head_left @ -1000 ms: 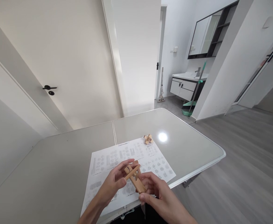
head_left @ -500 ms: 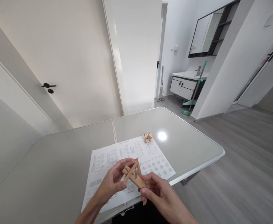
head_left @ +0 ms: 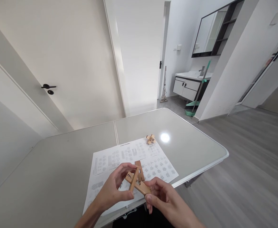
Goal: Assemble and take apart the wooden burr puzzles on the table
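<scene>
Over a printed instruction sheet (head_left: 101, 171), my left hand (head_left: 114, 188) pinches a slim wooden puzzle piece (head_left: 134, 180) between thumb and fingertips. My right hand (head_left: 164, 194) grips the near end of a notched wooden puzzle piece (head_left: 142, 187), whose far end carries a dark mark. The two pieces cross each other; whether they interlock I cannot tell. Just behind them shows another notched wooden piece (head_left: 139, 167), and what supports it is partly hidden. An assembled wooden burr puzzle (head_left: 150, 139) rests at the sheet's far right corner.
The grey table (head_left: 191, 142) has a pale rim and a seam across it. Its right edge drops to a wood-look floor (head_left: 243, 152). A white door (head_left: 82, 63) stands behind the table. Farther back are a washbasin cabinet (head_left: 186, 88) and a green dustpan (head_left: 190, 112).
The slim piece in my left hand has turned more upright and shifted slightly right. My right hand and its piece have moved a little down and right. The assembled puzzle stays put.
</scene>
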`<state>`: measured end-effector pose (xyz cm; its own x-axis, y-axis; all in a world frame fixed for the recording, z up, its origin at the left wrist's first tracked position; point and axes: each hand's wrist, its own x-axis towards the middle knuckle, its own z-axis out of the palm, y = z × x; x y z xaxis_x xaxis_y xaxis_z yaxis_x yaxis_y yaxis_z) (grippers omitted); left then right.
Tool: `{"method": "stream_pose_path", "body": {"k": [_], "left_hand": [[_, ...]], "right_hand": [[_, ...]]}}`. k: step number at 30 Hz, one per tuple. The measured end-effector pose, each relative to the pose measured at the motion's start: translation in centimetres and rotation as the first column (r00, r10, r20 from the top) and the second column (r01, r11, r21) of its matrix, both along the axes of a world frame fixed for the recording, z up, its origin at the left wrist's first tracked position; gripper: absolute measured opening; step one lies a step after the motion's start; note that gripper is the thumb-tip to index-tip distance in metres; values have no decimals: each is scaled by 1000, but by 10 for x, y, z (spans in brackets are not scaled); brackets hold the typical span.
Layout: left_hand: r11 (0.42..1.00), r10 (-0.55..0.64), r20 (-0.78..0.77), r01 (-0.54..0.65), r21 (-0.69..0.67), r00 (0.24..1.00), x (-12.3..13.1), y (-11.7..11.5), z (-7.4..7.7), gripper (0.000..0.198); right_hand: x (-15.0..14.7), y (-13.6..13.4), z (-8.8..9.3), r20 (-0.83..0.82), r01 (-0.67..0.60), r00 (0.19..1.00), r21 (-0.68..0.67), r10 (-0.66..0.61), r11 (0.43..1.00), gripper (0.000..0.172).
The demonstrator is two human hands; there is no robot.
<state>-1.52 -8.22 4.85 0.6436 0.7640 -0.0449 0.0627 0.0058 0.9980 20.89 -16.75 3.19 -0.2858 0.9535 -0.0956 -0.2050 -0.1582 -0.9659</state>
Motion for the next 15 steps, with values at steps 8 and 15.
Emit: {"method": "stream_pose_path", "body": {"k": [8, 15], "left_hand": [[999, -34, -10, 34, 2, 999, 4, -4, 3, 81], [998, -62, -37, 62, -6, 997, 2, -7, 1, 85]], "right_hand": [[0, -3, -1, 61, 23, 998, 26, -25, 999, 40], [-2, 0, 0, -23, -15, 1000, -11, 14, 1000, 44]]}}
